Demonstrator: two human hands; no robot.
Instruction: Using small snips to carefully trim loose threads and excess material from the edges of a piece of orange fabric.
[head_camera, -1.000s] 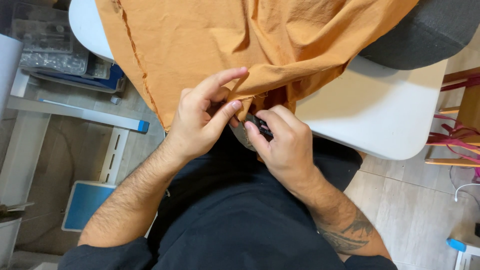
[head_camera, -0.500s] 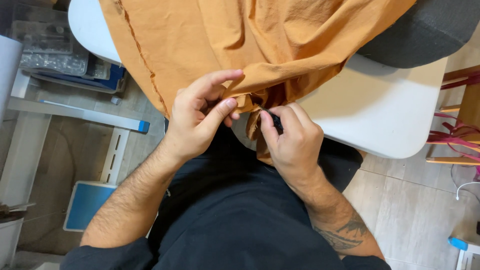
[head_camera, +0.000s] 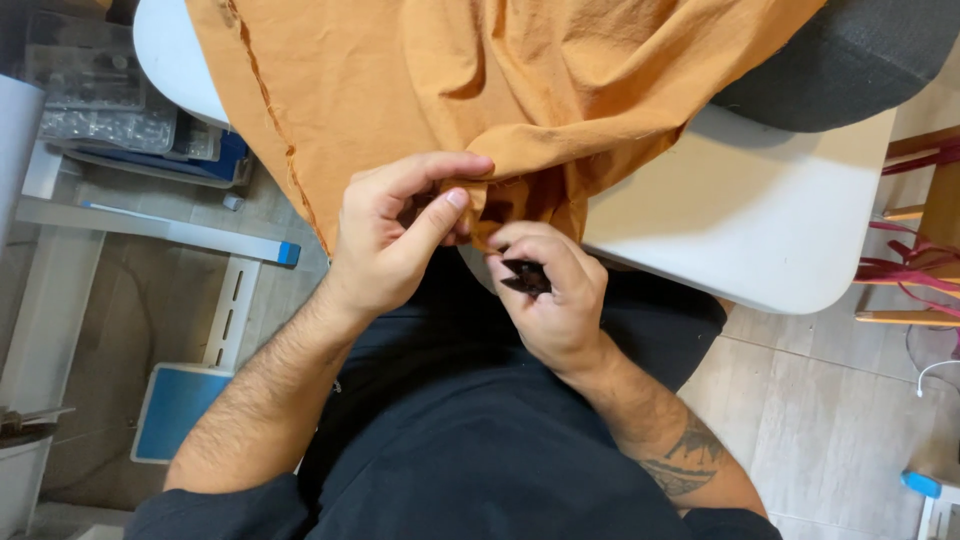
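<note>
A seated person's left hand (head_camera: 395, 235) pinches the hem of an orange cloth (head_camera: 480, 90) draped over a white table (head_camera: 760, 230), holding it taut while the right hand (head_camera: 550, 295), fingers closed around small black snips (head_camera: 524, 277), works just beside it.

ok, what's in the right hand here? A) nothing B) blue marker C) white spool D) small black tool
D: the right hand pinches a small black tool at the edge of the orange fabric, which the left hand holds beside it.
</note>
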